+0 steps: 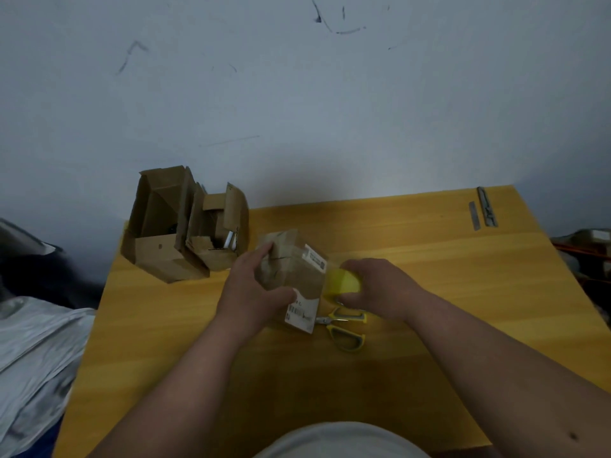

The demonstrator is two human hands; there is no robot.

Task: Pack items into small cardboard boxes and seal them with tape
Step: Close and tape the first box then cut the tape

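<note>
head | brown box [291, 276], taped, white labels | both hands gripping

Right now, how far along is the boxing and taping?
Done: the small box looks closed, with clear tape across its top. In hand: the left hand grips that box while the right hand holds the yellow tape roll against its side, so sealing is under way. Left: cutting the tape, scissors lie untouched beside the box, and the open boxes at the table's far left are unsealed.
</note>
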